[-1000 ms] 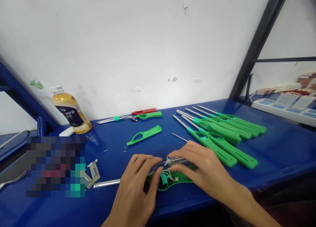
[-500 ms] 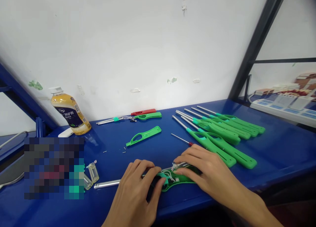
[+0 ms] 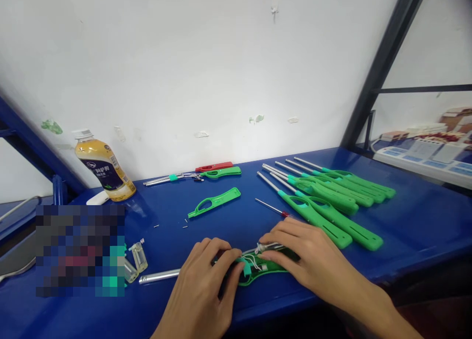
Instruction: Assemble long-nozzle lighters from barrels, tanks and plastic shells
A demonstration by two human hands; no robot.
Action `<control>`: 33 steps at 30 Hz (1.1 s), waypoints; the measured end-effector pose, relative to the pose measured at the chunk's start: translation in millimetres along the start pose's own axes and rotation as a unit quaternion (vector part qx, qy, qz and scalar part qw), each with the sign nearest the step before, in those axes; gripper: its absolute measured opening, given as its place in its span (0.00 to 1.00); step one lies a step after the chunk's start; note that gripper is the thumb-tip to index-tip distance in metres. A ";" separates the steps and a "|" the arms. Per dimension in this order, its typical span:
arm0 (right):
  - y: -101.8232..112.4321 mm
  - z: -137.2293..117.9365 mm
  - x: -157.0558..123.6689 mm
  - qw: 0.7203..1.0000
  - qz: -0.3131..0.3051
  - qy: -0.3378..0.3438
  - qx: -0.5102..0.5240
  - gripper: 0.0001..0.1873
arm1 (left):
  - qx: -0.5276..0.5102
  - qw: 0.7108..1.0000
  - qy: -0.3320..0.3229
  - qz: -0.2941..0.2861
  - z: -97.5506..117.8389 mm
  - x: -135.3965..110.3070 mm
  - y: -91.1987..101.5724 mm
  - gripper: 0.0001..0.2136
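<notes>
Both my hands rest on an open green lighter shell (image 3: 258, 272) lying near the front edge of the blue bench (image 3: 405, 231). My left hand (image 3: 206, 290) presses its fingertips on the shell's left end, where a silver metal tube (image 3: 158, 276) sticks out. My right hand (image 3: 306, 258) pinches a small clear fuel tank (image 3: 267, 247) down into the shell, beside thin white wires (image 3: 254, 265).
Several finished green long-nose lighters (image 3: 324, 196) lie in a row at the right. A small red-handled screwdriver (image 3: 271, 208) lies behind my right hand. A loose green shell half (image 3: 216, 202), a drink bottle (image 3: 103, 167) and clear tanks (image 3: 138, 258) sit at the left.
My right hand has lowered the clear tank into the green shell and shifted slightly right, uncovering the screwdriver. My left hand has stayed on the shell's left end.
</notes>
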State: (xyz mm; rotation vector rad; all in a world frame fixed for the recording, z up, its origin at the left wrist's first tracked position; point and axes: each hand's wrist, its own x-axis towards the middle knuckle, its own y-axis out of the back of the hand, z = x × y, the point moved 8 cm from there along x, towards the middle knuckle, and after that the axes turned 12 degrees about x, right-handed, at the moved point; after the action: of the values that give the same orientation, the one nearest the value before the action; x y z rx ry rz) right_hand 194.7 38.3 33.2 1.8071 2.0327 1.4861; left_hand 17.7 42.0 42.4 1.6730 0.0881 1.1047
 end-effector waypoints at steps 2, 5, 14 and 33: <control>-0.1 0.1 -0.3 1.000 -0.001 -0.001 -0.003 0.06 | 0.006 1.000 0.002 0.001 -0.6 -1.2 0.0 0.09; -0.6 0.2 -0.6 1.000 -0.004 -0.004 -0.004 0.07 | 0.013 1.000 0.007 -0.006 -1.3 -1.9 -0.5 0.09; -1.3 0.2 -0.2 1.000 -0.008 -0.007 -0.004 0.07 | 0.042 0.997 0.041 -0.053 -11.1 -9.8 -0.9 0.15; -0.4 -1.8 0.6 1.000 -0.014 -0.003 -0.002 0.07 | -0.059 0.995 0.079 -0.009 -37.9 -1.9 18.6 0.10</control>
State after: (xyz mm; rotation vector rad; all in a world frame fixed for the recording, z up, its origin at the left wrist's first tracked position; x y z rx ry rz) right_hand 193.1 37.8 34.2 1.7710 2.0428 1.4745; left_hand -17.9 60.5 55.6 1.4754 0.1364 1.2048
